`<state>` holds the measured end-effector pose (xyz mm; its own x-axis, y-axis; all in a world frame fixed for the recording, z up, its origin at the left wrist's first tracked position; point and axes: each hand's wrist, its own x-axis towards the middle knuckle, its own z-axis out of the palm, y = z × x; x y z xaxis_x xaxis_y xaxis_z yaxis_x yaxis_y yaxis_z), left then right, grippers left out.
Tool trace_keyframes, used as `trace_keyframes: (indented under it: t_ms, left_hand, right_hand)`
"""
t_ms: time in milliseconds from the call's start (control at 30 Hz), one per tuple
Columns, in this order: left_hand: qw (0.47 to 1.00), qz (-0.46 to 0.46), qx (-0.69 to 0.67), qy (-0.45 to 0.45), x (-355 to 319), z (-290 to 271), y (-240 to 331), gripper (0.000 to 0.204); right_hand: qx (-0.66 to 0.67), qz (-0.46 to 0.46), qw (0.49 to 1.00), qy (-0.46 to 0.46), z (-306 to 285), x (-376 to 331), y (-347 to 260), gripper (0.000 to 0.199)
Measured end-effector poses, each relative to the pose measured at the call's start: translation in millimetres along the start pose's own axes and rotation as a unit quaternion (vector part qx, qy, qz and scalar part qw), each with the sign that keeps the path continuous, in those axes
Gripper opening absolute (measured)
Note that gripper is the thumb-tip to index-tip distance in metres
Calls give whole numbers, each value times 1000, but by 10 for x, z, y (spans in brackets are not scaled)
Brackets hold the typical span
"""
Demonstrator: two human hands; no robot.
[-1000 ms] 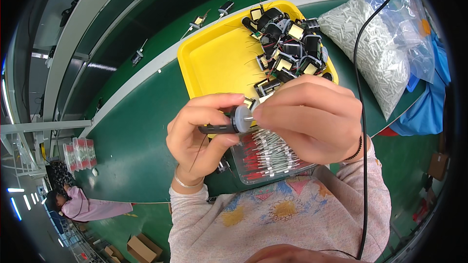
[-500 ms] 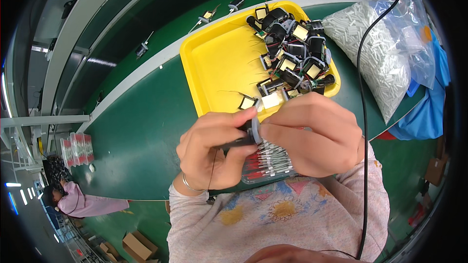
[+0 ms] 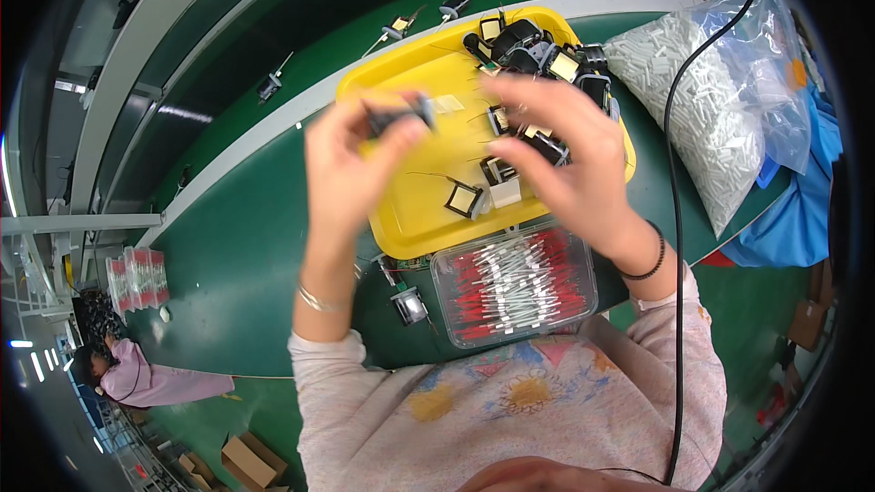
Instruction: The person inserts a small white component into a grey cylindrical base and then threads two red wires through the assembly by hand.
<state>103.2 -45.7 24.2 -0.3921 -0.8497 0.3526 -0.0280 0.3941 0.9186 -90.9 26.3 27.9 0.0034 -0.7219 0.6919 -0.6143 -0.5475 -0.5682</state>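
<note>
My left hand (image 3: 342,169) is raised over the left part of the yellow tray (image 3: 406,210). Between its thumb and fingers it grips a small black part with a grey rim (image 3: 401,118), blurred by motion. My right hand (image 3: 570,150) hovers above the tray's right side, thumb and fingers spread, holding nothing that I can see. Beneath and behind it lie several black modules with cream pads and thin wires (image 3: 519,41). One black-framed module with a cream pad (image 3: 465,198) lies apart near the tray's front edge, beside a white block (image 3: 504,193).
In front of the tray stands a clear plastic box (image 3: 444,319) of red-and-white thin pieces. Left of it lies a loose module (image 3: 410,305) with wires. A bag of white tubes (image 3: 693,91) is at right. A black cable (image 3: 673,128) hangs down. Behind the white rail (image 3: 255,141) are spaced modules.
Both hands have moved up and apart from over the clear box to over the tray. The left still holds the black part; the right has opened its fingers. The box and loose module are now uncovered.
</note>
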Motion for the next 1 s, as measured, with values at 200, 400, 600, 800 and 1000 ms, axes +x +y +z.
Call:
trace_keyframes:
  t_ms: [200,400,600,800,1000]
  left_hand:
    - [835,45,538,108,747,-792,-878,25]
    - [800,41,585,-127,560,-176,-403,21]
    - [808,-1,461,-367,-146,481,-272,22]
    - [903,-20,342,-260,-169,362,-139,18]
    - [992,-32,48,-111,-163,272,17,21]
  right_hand:
    - [-27,17,963,-268,-265,-409,11,25]
    - [-91,-23,891,-445,-244,-795,-42,19]
    - [-123,-30,876,-465,-182,-873,-25,18]
    - [-176,-51,889,-421,-212,-928,-2,14]
    - [-174,-58,890,-417,-123,-1014,11,16]
